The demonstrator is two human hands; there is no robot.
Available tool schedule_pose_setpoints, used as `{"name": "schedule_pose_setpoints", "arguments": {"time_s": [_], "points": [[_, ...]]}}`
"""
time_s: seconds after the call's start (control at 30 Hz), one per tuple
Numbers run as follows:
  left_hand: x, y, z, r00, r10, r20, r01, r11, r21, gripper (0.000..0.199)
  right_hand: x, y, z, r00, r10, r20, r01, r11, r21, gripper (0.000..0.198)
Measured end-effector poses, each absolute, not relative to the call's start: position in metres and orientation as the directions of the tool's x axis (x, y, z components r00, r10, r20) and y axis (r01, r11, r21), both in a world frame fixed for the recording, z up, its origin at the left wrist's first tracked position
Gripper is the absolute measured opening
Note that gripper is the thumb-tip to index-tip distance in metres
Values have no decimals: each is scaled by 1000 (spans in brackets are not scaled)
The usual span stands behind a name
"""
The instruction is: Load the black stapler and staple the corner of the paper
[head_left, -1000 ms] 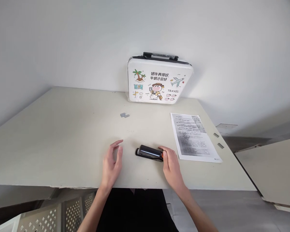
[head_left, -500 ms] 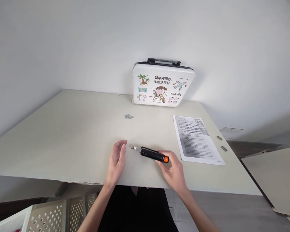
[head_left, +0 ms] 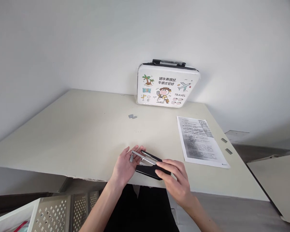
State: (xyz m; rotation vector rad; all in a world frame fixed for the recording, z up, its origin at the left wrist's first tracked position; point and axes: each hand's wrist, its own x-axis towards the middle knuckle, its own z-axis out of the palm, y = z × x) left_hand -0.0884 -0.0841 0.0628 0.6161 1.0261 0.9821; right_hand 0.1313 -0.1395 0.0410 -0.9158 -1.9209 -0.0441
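Right hand (head_left: 177,178) clasps the stapler (head_left: 147,170); by its tip, the left hand (head_left: 124,168), fingers loosely uncurled, could drop the staple strip (head_left: 131,158) if tilted.

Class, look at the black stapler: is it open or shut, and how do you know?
Open. The black stapler's two black parts stand spread apart, leaving its silver rail exposed between them.

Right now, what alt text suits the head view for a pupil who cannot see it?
A person's right grip holds an open black stapler partly over the upturned left grip, where a small grey strip shows. On the table are more grey strips, a printed sheet and a white cartoon case.
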Motion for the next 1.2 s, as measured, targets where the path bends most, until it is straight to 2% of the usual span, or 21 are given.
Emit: {"name": "schedule_pose_setpoints", "arguments": {"time_s": [0.13, 0.2, 0.27, 0.37, 0.43, 0.53, 0.63, 0.7, 0.77, 0.83, 0.97, 1.07, 1.2], "points": [[-88, -89, 56, 37, 905, -423, -431, 397, 810, 31, 134, -140, 44, -164, 613, 773, 577, 695, -429, 58], [-88, -93, 54, -55, 933, -355, -363, 312, 878, 32, 137, -140, 46, -112, 653, 749, 569, 660, -490, 56], [-90, -98, 56, -95, 964, -248, -222, 223, 949, 38, 140, -138, 46, -74, 681, 728, 582, 623, -523, 52], [-92, -105, 61, -82, 990, -116, 17, 118, 993, 50, 142, -134, 44, -47, 683, 729, 611, 597, -520, 47], [-91, -107, 63, -70, 995, -74, 111, 82, 991, 58, 140, -129, 43, -32, 689, 724, 615, 585, -529, 45], [-91, -108, 63, -8, 999, -34, 169, 35, 985, 62, 131, -121, 41, 4, 735, 678, 585, 548, -598, 38], [-92, -104, 58, 37, 999, -27, 179, 20, 984, 59, 116, -107, 39, 43, 818, 574, 519, 472, -712, 24], [-94, -100, 54, -4, 998, -56, 85, 56, 995, 56, 106, -91, 38, 67, 890, 451, 450, 377, -810, 21], [-98, -94, 50, -69, 993, -94, -115, 86, 990, 56, 96, -68, 38, 63, 947, 316, 363, 273, -891, 25], [-104, -89, 47, -113, 984, -135, -348, 88, 933, 55, 84, -39, 37, 34, 972, 233, 290, 213, -933, 30], [-119, -87, 44, -21, 973, -229, -655, 160, 738, 50, 53, 20, 30, -18, 971, 238, 252, 235, -939, 37], [-127, -88, 41, 56, 961, -271, -761, 217, 612, 40, 28, 52, 18, -58, 966, 254, 271, 260, -927, 38], [-132, -88, 37, 61, 949, -310, -836, 219, 504, 29, 5, 82, 6, -82, 959, 270, 304, 282, -910, 36]]}}
